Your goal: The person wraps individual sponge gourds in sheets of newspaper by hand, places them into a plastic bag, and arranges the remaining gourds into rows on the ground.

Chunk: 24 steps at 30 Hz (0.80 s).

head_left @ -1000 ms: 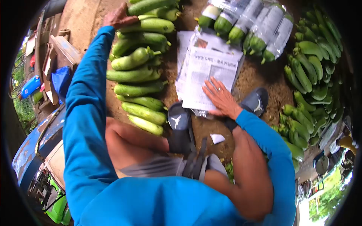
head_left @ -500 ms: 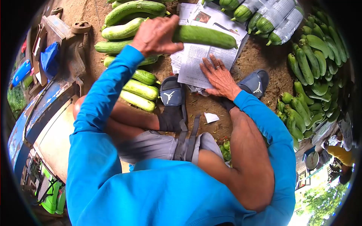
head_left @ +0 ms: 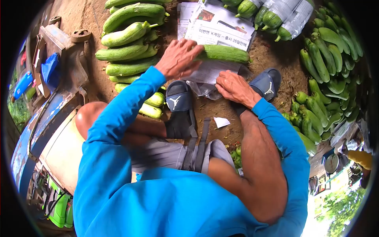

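Note:
A long green gourd (head_left: 225, 53) lies crosswise on a stack of printed newspaper sheets (head_left: 221, 36) on the ground. My left hand (head_left: 179, 59) is closed over the gourd's left end, its fingertips partly hidden. Just below the gourd, my right hand (head_left: 237, 89) has its fingers curled at the near right edge of the top sheet, pinching it. Clear plastic (head_left: 205, 90) shows under the paper's near edge.
Loose gourds (head_left: 126, 53) lie in a row at left. Gourds wrapped in newspaper (head_left: 282, 17) sit at upper right, and a large pile of bare ones (head_left: 319, 63) at right. My sandalled feet (head_left: 177, 100) flank the paper. A rusty metal frame (head_left: 59, 47) stands far left.
My left hand has lowered the gourd onto the newspaper. My right hand, flat on the sheet before, has drawn back to its near edge and curled its fingers.

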{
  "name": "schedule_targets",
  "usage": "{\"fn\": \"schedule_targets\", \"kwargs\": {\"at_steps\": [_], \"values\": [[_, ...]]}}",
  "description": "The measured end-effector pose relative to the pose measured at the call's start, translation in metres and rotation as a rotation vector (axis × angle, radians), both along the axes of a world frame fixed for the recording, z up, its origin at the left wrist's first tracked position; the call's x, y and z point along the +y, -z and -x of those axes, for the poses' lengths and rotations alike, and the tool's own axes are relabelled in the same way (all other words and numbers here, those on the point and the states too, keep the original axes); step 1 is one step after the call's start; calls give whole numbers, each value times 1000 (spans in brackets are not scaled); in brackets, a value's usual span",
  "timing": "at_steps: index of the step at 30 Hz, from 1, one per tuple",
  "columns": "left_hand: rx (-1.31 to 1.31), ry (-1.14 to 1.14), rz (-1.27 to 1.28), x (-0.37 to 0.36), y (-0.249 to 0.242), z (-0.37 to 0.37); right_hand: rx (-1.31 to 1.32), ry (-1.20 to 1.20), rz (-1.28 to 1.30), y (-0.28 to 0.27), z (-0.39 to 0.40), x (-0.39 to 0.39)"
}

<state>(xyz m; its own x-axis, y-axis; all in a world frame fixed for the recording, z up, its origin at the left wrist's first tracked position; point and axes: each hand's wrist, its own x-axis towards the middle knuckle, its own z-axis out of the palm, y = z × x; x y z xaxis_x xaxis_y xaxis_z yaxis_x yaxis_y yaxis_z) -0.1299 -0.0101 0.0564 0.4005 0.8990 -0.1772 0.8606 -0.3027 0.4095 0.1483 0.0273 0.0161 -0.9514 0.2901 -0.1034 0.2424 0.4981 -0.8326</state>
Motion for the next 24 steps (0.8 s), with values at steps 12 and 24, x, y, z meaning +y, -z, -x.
{"fn": "schedule_targets", "kwargs": {"at_steps": [12,24], "values": [[51,275,347,-36,-12,-23,179,84,39,10,-1,-5],[-102,190,485,-38,1,-15,69,42,227,14,2,2]]}}
